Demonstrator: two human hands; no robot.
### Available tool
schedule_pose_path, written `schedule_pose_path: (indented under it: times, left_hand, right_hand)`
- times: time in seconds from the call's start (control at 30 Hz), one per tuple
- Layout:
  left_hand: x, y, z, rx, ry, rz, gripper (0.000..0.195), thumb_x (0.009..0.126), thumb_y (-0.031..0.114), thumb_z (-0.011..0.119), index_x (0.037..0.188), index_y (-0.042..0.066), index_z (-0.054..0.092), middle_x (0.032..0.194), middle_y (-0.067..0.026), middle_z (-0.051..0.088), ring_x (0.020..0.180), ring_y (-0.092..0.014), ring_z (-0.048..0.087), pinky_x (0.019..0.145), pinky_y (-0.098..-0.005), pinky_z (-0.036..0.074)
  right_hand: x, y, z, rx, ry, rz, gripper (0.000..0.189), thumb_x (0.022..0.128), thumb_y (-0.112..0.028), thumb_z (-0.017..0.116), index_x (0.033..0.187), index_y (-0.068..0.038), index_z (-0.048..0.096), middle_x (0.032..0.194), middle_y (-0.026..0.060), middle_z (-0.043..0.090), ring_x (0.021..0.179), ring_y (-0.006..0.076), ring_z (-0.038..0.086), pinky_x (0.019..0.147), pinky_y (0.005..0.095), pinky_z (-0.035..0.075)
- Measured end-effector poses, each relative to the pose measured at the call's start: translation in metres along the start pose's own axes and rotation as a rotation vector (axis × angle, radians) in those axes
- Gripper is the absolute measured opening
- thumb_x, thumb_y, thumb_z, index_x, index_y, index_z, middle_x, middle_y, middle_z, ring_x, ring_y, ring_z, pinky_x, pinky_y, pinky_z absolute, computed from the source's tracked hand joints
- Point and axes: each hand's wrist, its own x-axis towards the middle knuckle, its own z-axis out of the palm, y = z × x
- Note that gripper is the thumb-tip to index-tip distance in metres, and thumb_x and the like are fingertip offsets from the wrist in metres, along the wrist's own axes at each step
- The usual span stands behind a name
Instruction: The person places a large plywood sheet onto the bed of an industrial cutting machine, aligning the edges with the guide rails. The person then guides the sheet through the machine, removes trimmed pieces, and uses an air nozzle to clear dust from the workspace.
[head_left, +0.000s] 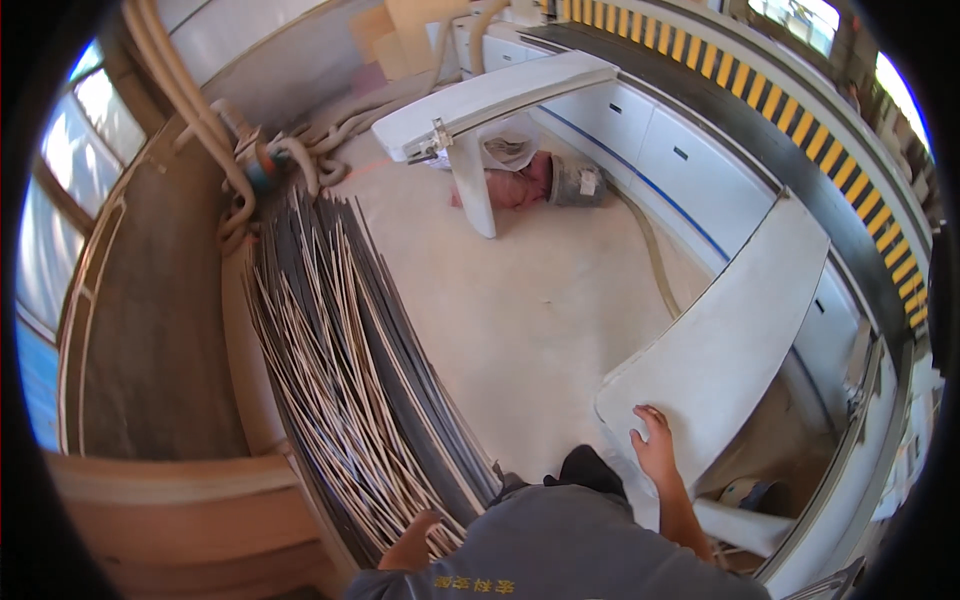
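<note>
My right hand (654, 444) is at the rounded end of a white table extension (720, 337), its fingers apart and nothing in them. Whether the palm presses on the surface or hovers just over it, I cannot tell. Low in the view, my left hand (420, 534) is beside the near end of a long pile of thin wooden strips (337, 345). Its fingers are partly hidden, so a hold on any strip cannot be made out. Dark grey strips (390, 322) lie among the pale ones and along the pile's right side.
A second white table extension (495, 97) reaches out from the white machine cabinets (667, 142), under a yellow-and-black striped guard (817, 150). A dark bucket (577, 181) lies on the floor below it. Hoses (330, 150) run along the back; stacked wooden boards (187, 510) stand at left.
</note>
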Motion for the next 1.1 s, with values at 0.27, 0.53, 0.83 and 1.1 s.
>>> schedule_pose_path:
  times: [0.27, 0.53, 0.83, 1.1]
  left_hand:
    - [0.081, 0.153, -0.183, 0.567, 0.258, 0.596, 0.044, 0.102, 0.034, 0.063, 0.136, 0.005, 0.067, 0.142, -0.0185, 0.065, 0.129, -0.036, 0.063, 0.105, -0.0432, 0.053]
    - [0.049, 0.212, -0.321, 0.308, 0.356, 0.638, 0.049, 0.102, 0.034, 0.066, 0.139, 0.002, 0.065, 0.125, -0.02, 0.074, 0.112, -0.031, 0.073, 0.097, -0.0404, 0.056]
    - [0.096, 0.368, -0.352, 0.412, -0.038, 0.132, 0.048, 0.09, 0.017, 0.066, 0.139, 0.018, 0.066, 0.147, -0.0064, 0.063, 0.141, -0.03, 0.053, 0.116, -0.0422, 0.046]
    - [0.238, 0.609, -0.417, 0.565, 0.172, 1.017, 0.029, 0.089, 0.024, 0.074, 0.114, 0.012, 0.074, 0.117, -0.0056, 0.075, 0.111, -0.027, 0.07, 0.092, -0.0412, 0.06]
  right_hand:
    - [0.165, -0.031, 0.111, 0.337, -0.367, 0.053, 0.042, 0.09, -0.009, 0.07, 0.131, -0.003, 0.064, 0.123, 0.017, 0.073, 0.117, 0.0365, 0.067, 0.102, 0.0443, 0.052]
    - [0.329, 0.022, 0.173, 0.023, -0.819, 0.162, 0.059, 0.094, -0.03, 0.071, 0.143, -0.001, 0.056, 0.134, 0.0263, 0.066, 0.124, 0.0424, 0.063, 0.105, 0.0481, 0.051]
    - [0.406, 0.113, 0.126, 0.048, -0.449, 0.398, 0.058, 0.096, -0.03, 0.071, 0.143, 0.0, 0.056, 0.137, 0.0272, 0.064, 0.127, 0.0428, 0.061, 0.109, 0.0476, 0.048]
    - [0.425, 0.145, 0.103, -0.078, -0.492, 0.633, 0.06, 0.097, -0.035, 0.07, 0.144, -0.002, 0.054, 0.141, 0.0233, 0.062, 0.131, 0.0425, 0.057, 0.11, 0.049, 0.046]
